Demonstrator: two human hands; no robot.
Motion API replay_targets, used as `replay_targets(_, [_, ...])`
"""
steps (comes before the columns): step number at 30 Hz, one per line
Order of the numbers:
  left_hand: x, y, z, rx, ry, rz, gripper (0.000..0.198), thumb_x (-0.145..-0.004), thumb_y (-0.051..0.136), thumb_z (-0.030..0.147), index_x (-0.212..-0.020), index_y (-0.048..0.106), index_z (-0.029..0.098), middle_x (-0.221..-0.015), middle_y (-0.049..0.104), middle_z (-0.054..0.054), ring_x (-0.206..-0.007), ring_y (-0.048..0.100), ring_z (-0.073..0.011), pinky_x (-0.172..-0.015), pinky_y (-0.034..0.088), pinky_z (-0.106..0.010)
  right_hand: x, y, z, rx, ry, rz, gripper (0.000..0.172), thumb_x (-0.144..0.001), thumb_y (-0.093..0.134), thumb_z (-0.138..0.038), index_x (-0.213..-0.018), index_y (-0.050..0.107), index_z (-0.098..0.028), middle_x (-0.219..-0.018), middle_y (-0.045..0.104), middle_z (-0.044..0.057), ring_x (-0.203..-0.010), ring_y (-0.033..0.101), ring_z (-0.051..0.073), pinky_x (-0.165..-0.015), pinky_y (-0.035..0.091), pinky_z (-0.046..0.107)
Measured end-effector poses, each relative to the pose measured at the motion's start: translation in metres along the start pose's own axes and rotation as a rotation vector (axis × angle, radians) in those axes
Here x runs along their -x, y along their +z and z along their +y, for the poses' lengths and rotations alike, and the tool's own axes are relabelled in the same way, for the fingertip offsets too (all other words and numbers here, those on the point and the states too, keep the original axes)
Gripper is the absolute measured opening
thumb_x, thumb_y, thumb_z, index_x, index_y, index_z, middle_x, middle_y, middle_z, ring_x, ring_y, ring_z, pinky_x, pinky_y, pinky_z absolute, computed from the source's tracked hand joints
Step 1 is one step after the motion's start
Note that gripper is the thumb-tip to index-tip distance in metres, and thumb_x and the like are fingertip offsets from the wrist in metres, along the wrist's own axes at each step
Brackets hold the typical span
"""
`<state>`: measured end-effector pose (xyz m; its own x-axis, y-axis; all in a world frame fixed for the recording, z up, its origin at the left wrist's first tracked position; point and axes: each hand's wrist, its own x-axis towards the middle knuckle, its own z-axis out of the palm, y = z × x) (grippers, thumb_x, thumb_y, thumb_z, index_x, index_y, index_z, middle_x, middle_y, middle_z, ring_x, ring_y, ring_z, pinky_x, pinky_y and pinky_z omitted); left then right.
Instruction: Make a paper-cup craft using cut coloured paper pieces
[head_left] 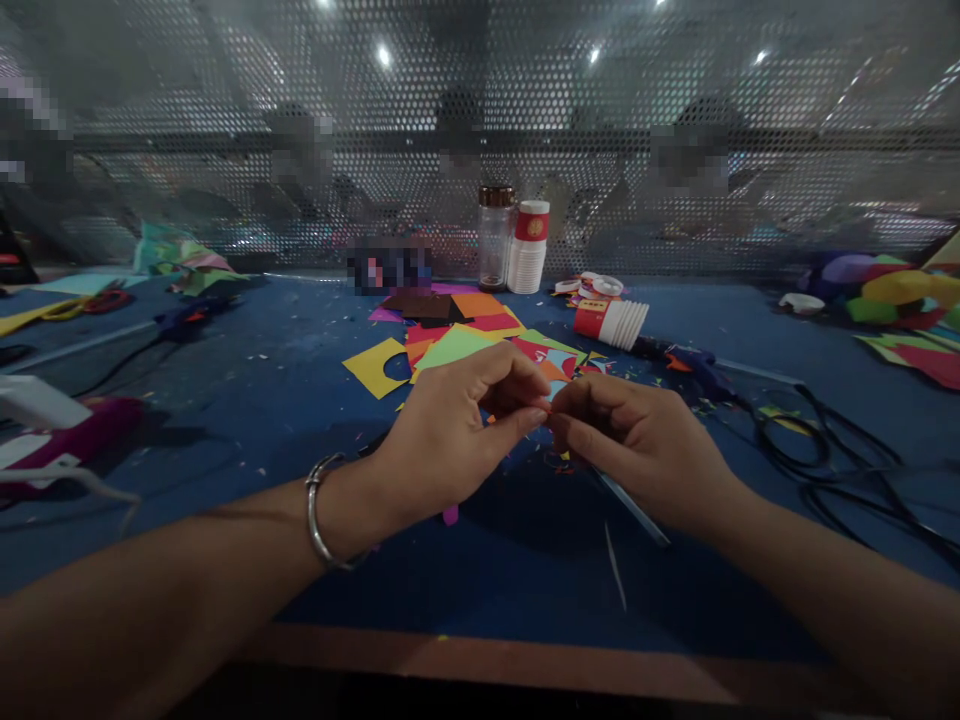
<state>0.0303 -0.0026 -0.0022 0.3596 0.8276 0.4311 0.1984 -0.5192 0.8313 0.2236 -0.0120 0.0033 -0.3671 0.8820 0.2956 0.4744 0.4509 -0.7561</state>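
The head view shows both bare hands meeting at the centre of the frame, with a small orange-red piece (548, 407) between their fingertips. The left hand (454, 425) pinches it with thumb and forefinger nearly together; the right hand (649, 445) grips it from the other side, its fingertips also narrow. The piece is too small and covered to tell its shape.

In the upper middle of the frame stands a clear jar (494, 245) with a brown lid on; its contents are too dim to tell. Just beside it, to the right, is an upright stack of paper cups (529, 255), nested mouth down, the top one red. Right of centre, a second cup stack (609, 324) lies on its side, the cups nested, rims facing right. Coloured paper sheets (450, 347) lie overlapping behind the hands.
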Motion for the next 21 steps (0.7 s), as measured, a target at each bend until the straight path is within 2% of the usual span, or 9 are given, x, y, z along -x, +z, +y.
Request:
replay_targets(6, [0.004, -0.002, 0.009, -0.183, 0.093, -0.001, 0.011, -0.087, 0.065, 0.009, -0.085, 0.065, 0.020, -0.079, 0.071, 0.002, -0.071, 0.066, -0.0105, -0.070, 0.052, -0.022, 0.002, 0.001, 0.000, 0.049, -0.050, -0.009, 0.015, -0.090, 0.060, -0.029, -0.078, 0.062, -0.019, -0.062, 0.063, -0.002, -0.054, 0.056, 0.011, -0.051, 0.043, 0.023])
replay_targets(9, [0.005, 0.000, 0.009, -0.154, 0.091, -0.003, 0.011, -0.087, 0.064, 0.009, -0.087, 0.064, 0.019, -0.082, 0.071, 0.001, -0.075, 0.066, -0.0107, -0.073, 0.053, -0.023, 0.003, 0.001, -0.001, 0.108, -0.091, 0.003, 0.017, -0.091, 0.057, -0.026, -0.075, 0.060, -0.020, -0.061, 0.062, -0.003, -0.054, 0.055, 0.010, -0.050, 0.041, 0.022])
replay_targets(11, [0.003, 0.002, 0.005, -0.021, 0.049, 0.018, 0.012, -0.086, 0.066, 0.011, -0.094, 0.064, 0.019, -0.088, 0.071, -0.001, -0.080, 0.068, -0.0117, -0.077, 0.055, -0.023, 0.003, 0.000, -0.002, 0.124, -0.098, 0.016, 0.015, -0.090, 0.057, -0.025, -0.077, 0.061, -0.020, -0.062, 0.062, -0.003, -0.053, 0.055, 0.010, -0.050, 0.041, 0.022])
replay_targets(13, [0.001, 0.003, 0.000, 0.146, -0.034, 0.049, 0.021, -0.082, 0.072, 0.015, -0.101, 0.063, 0.018, -0.092, 0.071, -0.002, -0.081, 0.069, -0.0129, -0.076, 0.057, -0.025, 0.002, 0.000, -0.001, 0.131, -0.091, 0.030, 0.013, -0.090, 0.056, -0.025, -0.079, 0.061, -0.020, -0.061, 0.061, -0.003, -0.052, 0.055, 0.010, -0.049, 0.040, 0.022])
replay_targets(17, [-0.005, 0.001, -0.007, 0.262, -0.266, -0.055, 0.013, -0.082, 0.074, 0.024, -0.086, 0.066, 0.016, -0.076, 0.070, -0.002, -0.068, 0.068, -0.0132, -0.066, 0.057, -0.026, 0.001, 0.000, 0.003, 0.142, -0.079, 0.040, 0.015, -0.089, 0.056, -0.029, -0.079, 0.063, -0.020, -0.062, 0.063, -0.002, -0.053, 0.056, 0.011, -0.051, 0.042, 0.023])
replay_targets(21, [-0.007, -0.001, -0.006, 0.314, -0.303, -0.110, 0.012, -0.085, 0.072, 0.024, -0.078, 0.066, 0.016, -0.069, 0.070, -0.002, -0.063, 0.067, -0.0121, -0.064, 0.055, -0.025, 0.001, 0.000, 0.003, 0.136, -0.076, 0.027, 0.015, -0.090, 0.056, -0.028, -0.081, 0.063, -0.020, -0.063, 0.064, -0.001, -0.054, 0.057, 0.011, -0.052, 0.043, 0.022])
